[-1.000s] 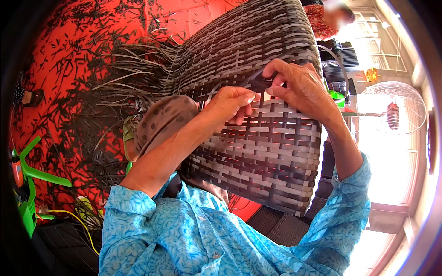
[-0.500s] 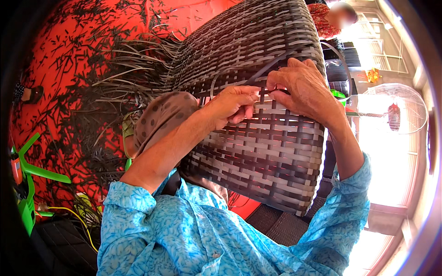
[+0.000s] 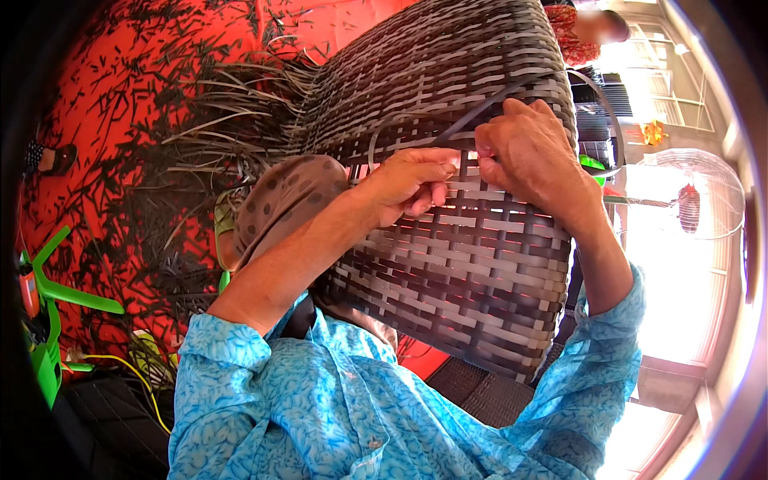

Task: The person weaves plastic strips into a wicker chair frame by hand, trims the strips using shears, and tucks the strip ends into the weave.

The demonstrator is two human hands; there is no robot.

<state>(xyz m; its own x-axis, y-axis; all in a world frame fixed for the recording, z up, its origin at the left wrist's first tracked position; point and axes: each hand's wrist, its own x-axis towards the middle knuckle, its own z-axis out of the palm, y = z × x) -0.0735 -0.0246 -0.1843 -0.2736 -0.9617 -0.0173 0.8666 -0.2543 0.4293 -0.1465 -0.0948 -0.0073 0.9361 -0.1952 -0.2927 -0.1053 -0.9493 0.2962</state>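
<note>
A woven wicker piece (image 3: 472,264) of dark brown and grey flat strips stands tilted in front of me. My left hand (image 3: 410,186) is closed in a pinch at a gap in the weave, thumb and index finger together. Just to its right, my right hand (image 3: 530,160) is bent over the same row, fingers curled against the panel and pinching a flat weaving strip. That dark strip (image 3: 472,116) runs slantwise above my hands and bends into loose loops on both sides. The fingertips partly hide what the left hand grips.
Long loose strip ends (image 3: 232,100) fan out left of the panel. Cut scraps litter the red floor covering (image 3: 96,48). A spotted brown cloth (image 3: 296,200) lies under my left forearm. A green frame (image 3: 56,296) stands at left, a fan (image 3: 688,196) at right, another person (image 3: 576,36) at upper right.
The woven piece has shifted slightly to the right in the view. My right hand has turned a little and its fingers have drawn slightly away from the left fingertips.
</note>
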